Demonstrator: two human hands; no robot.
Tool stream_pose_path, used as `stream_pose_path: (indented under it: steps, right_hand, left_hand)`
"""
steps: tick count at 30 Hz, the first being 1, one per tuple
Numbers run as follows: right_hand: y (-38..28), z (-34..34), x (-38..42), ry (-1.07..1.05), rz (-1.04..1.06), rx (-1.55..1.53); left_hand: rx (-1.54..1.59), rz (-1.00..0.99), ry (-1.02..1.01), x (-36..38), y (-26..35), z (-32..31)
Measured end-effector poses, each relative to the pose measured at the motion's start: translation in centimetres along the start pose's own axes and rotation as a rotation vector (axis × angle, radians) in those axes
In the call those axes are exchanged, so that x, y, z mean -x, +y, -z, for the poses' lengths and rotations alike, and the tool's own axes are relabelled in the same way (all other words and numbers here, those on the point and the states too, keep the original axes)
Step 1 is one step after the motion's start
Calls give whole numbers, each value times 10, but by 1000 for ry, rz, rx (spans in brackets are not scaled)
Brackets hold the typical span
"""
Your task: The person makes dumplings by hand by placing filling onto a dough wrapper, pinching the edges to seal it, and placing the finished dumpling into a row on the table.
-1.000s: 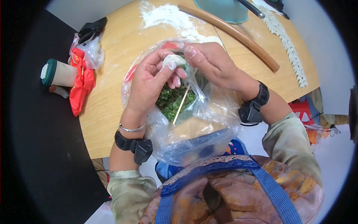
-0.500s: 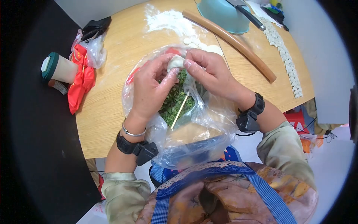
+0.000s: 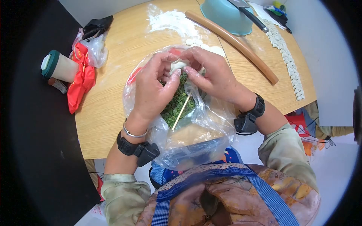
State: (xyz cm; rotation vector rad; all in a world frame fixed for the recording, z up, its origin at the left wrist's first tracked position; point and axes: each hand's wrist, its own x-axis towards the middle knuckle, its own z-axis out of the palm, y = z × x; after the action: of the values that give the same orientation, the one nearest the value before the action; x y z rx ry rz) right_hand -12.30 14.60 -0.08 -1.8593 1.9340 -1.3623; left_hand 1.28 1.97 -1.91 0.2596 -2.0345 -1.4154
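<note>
A pale dumpling [image 3: 177, 65] is pinched between both my hands above a bowl of chopped green filling [image 3: 174, 106]. My left hand [image 3: 152, 90] holds it from the left with thumb and fingers. From the right, my right hand [image 3: 213, 73] presses its edge with floury fingertips. A thin wooden stick [image 3: 181, 112] stands in the filling. The bowl sits inside a clear plastic bag [image 3: 211, 124] at the near edge of the round wooden table [image 3: 113, 105].
A long wooden rolling pin [image 3: 233, 43] lies behind my hands, by a teal bowl [image 3: 226, 15] with a knife [image 3: 249, 17] across it. Finished dumplings [image 3: 288, 56] line the right rim. Flour and dough rounds [image 3: 196, 41] lie beyond. A lidded cup [image 3: 58, 69] and red bag [image 3: 79, 86] lie left.
Both hands have drawn closer together around the dumpling and shifted slightly left. The view has tilted a little; the stick and filling stay put.
</note>
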Motion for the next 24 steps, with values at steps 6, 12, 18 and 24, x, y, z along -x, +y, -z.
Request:
stream_pose_path:
  steps: [6, 12, 18, 24]
  right_hand:
    - [2, -1, -2, 40, 80, 56]
    - [9, 18, -7, 176, 172, 197]
    - [23, 126, 9, 462, -24, 318]
    - [117, 245, 68, 466, -387, 609]
  left_hand:
    - [117, 24, -7, -1, -1, -2]
    - [45, -10, -45, -2, 6, -2]
    - [26, 34, -52, 3, 5, -4]
    - [-8, 36, -94, 5, 3, -3]
